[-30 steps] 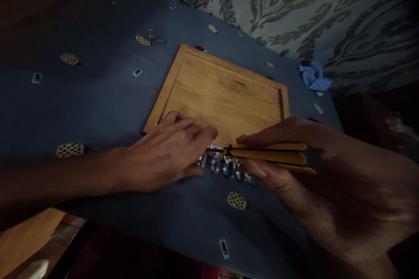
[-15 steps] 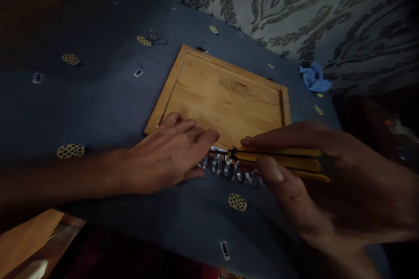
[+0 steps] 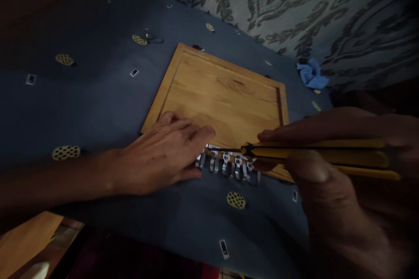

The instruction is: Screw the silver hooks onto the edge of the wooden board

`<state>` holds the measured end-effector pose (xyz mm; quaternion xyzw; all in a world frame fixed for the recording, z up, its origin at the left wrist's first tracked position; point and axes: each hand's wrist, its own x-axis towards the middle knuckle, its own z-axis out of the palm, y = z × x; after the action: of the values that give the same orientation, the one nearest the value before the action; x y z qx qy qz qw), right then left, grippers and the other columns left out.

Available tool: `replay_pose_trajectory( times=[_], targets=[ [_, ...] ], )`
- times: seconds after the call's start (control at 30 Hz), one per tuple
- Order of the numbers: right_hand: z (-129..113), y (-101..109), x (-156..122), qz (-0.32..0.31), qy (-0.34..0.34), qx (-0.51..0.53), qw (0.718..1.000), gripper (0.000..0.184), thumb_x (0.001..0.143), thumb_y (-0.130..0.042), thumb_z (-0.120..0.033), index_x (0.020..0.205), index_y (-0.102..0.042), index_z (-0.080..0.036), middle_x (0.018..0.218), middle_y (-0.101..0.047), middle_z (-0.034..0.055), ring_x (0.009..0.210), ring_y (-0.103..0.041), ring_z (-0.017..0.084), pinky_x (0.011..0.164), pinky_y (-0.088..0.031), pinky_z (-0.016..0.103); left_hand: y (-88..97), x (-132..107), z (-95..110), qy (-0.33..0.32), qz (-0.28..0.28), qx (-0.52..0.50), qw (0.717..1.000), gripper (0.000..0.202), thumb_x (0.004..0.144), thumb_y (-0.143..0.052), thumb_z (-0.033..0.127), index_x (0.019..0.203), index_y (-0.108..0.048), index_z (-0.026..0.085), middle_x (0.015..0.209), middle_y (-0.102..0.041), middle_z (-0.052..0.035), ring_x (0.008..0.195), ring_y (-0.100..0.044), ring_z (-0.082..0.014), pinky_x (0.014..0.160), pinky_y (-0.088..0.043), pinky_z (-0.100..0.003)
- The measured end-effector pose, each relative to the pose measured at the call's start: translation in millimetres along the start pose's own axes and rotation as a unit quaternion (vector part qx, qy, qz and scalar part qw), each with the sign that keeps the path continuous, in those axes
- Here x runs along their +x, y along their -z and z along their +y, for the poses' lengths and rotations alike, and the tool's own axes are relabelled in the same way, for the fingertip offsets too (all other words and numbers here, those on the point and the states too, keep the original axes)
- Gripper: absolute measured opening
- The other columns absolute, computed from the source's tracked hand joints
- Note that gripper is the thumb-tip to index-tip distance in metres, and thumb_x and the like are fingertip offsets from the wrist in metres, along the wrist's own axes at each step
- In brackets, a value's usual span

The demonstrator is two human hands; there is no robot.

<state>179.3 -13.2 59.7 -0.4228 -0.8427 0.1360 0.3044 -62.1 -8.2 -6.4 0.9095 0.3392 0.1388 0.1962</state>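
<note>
A wooden board (image 3: 225,91) with a raised rim lies on the table. Along its near edge runs a row of several silver metal hooks (image 3: 225,163). My left hand (image 3: 170,152) is curled over that edge at the left end of the row, thumb on the near side. It grips the board there, and its fingertips are partly hidden. In my right hand (image 3: 340,183) is a screwdriver (image 3: 314,152) with a yellow and black handle, held nearly level. Its thin shaft points left, with the tip by a hook beside my left fingers.
A dark blue patterned cloth (image 3: 98,91) covers the table. Near the back right lies a crumpled blue cloth (image 3: 312,74). A small metal piece (image 3: 153,38) lies behind the board on the left. Patterned wallpaper (image 3: 278,8) rises directly behind the table.
My right hand and the screwdriver have moved right, exposing more of the shaft and hooks. My left hand stays at the board's edge. The whole view has shifted slightly.
</note>
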Motion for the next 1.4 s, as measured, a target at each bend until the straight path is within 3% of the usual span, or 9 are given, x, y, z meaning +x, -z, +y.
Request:
replay_pose_trajectory(
  times=[0.1,0.27,0.33,0.4,0.5,0.77,0.93,1.13,1.4],
  targets=[
    [-5,-8,-2,0.016,-0.004,0.031,0.999,0.011,0.095,-0.065,-0.025,0.104,-0.069,-0.031,0.083,-0.075,0.0014,0.063,-0.070,0.017,0.045,-0.048,0.031,0.5,0,-1,0.001,0.000,-0.012,1.000,0.037,0.092,-0.075,0.034,0.116,-0.052,0.017,0.107,-0.068,-0.0075,0.100,-0.064,-0.0272,0.091,-0.042,-0.042],
    [-7,-10,-4,0.022,-0.014,0.035,0.999,0.011,0.096,-0.064,-0.033,0.105,-0.071,-0.033,0.082,-0.073,0.0008,0.061,-0.068,0.017,0.043,-0.044,0.033,5.9,-1,-4,0.007,0.015,-0.053,0.998,0.038,0.091,-0.075,0.035,0.117,-0.051,0.020,0.112,-0.069,-0.0058,0.104,-0.065,-0.0253,0.092,-0.044,-0.039],
    [-17,-13,-4,0.056,-0.035,0.041,0.997,0.013,0.095,-0.067,-0.042,0.103,-0.070,-0.034,0.085,-0.072,-0.0002,0.064,-0.068,0.017,0.047,-0.046,0.035,10.8,0,-6,0.031,0.033,-0.078,0.996,0.036,0.092,-0.074,0.032,0.118,-0.052,0.021,0.110,-0.068,-0.0031,0.100,-0.066,-0.0224,0.089,-0.046,-0.036],
    [-32,-19,-2,0.182,-0.157,0.019,0.970,0.012,0.096,-0.065,-0.043,0.095,-0.069,-0.032,0.090,-0.072,0.0012,0.074,-0.068,0.020,0.058,-0.046,0.039,15.5,1,-10,0.060,0.060,-0.120,0.989,0.031,0.094,-0.070,0.033,0.116,-0.053,0.022,0.106,-0.068,-0.0010,0.094,-0.066,-0.0191,0.083,-0.048,-0.031],
    [-47,-25,1,0.224,-0.197,0.031,0.954,0.014,0.094,-0.068,-0.042,0.088,-0.069,-0.029,0.090,-0.071,0.0021,0.071,-0.064,0.021,0.065,-0.045,0.042,19.8,5,-17,0.086,0.104,-0.198,0.971,0.024,0.095,-0.066,0.034,0.113,-0.055,0.022,0.103,-0.069,0.0000,0.091,-0.068,-0.0166,0.075,-0.051,-0.026],
    [-10,-10,-1,0.202,-0.077,0.054,0.975,0.016,0.092,-0.071,-0.044,0.091,-0.075,-0.029,0.074,-0.072,0.0018,0.061,-0.065,0.021,0.054,-0.043,0.040,40.7,4,-28,0.092,0.128,-0.158,0.975,0.019,0.098,-0.058,0.032,0.114,-0.059,0.022,0.104,-0.073,-0.0014,0.094,-0.071,-0.0183,0.064,-0.049,-0.023],
    [-19,-6,-3,0.216,-0.113,0.061,0.968,0.020,0.089,-0.072,-0.049,0.089,-0.076,-0.030,0.076,-0.071,0.0026,0.067,-0.067,0.021,0.054,-0.045,0.040,53.0,-4,-43,0.073,0.124,-0.068,0.987,0.020,0.100,-0.051,0.031,0.117,-0.056,0.022,0.104,-0.075,-0.0018,0.092,-0.071,-0.0187,0.074,-0.048,-0.028],
    [-32,-8,-4,0.219,-0.173,0.054,0.959,0.028,0.087,-0.073,-0.057,0.090,-0.077,-0.029,0.079,-0.073,0.0042,0.070,-0.072,0.023,0.050,-0.048,0.038,39.1,-9,-70,0.071,0.151,-0.106,0.980,0.019,0.100,-0.050,0.030,0.114,-0.055,0.020,0.099,-0.076,-0.0025,0.091,-0.072,-0.0174,0.077,-0.048,-0.027],
    [-8,-3,-9,0.219,-0.177,0.061,0.958,0.026,0.086,-0.075,-0.055,0.088,-0.076,-0.028,0.078,-0.074,0.0035,0.065,-0.071,0.019,0.052,-0.053,0.034,32.9,-13,-87,0.044,0.125,-0.040,0.990,0.016,0.103,-0.045,0.031,0.110,-0.055,0.021,0.102,-0.072,-0.0029,0.091,-0.069,-0.0172,0.080,-0.049,-0.028]
  ],
)
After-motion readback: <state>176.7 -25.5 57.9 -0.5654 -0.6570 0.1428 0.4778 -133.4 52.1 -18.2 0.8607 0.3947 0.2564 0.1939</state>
